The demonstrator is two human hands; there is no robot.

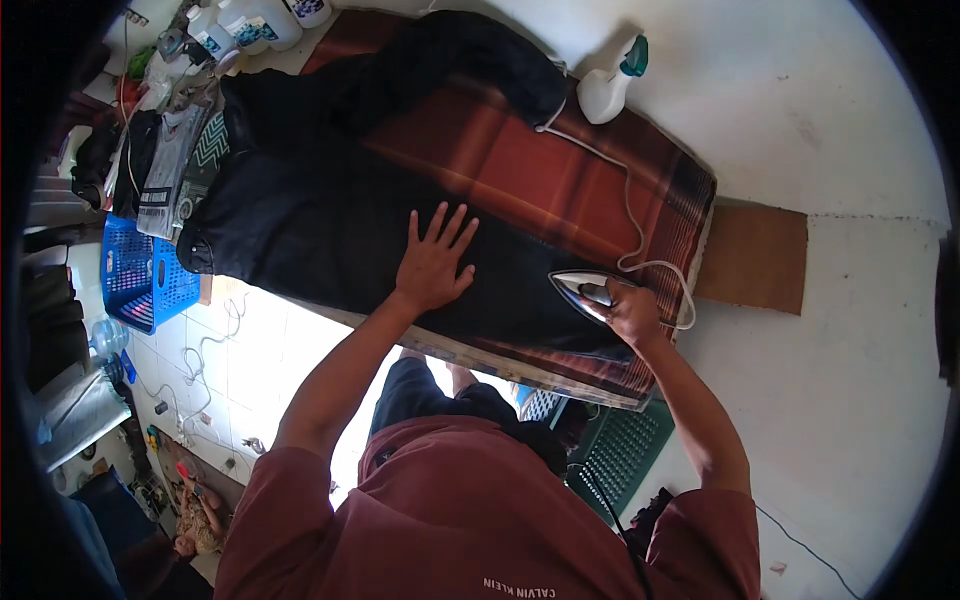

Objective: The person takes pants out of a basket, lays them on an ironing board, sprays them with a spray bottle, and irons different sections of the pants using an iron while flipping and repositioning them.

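Black trousers (pixel 330 215) lie across a table covered with a red-brown plaid cloth (pixel 510 165). One leg is stretched out toward the right, the other is folded back near the wall. My left hand (pixel 436 262) rests flat on the stretched leg with its fingers spread. Near the right end of that leg, my right hand (pixel 630 312) is wrapped round the handle of an iron (pixel 580 292), whose tip points left. The iron's soleplate is against the black fabric. Its pale cord (pixel 632 200) runs over the plaid cloth.
A white spray bottle (pixel 605 92) with a green head stands by the wall. Folded clothes (pixel 175 165) and white jugs (pixel 255 25) are at the upper left, above a blue basket (pixel 150 275). A green crate (pixel 620 450) is below the table. A person (pixel 200 515) lies at the lower left.
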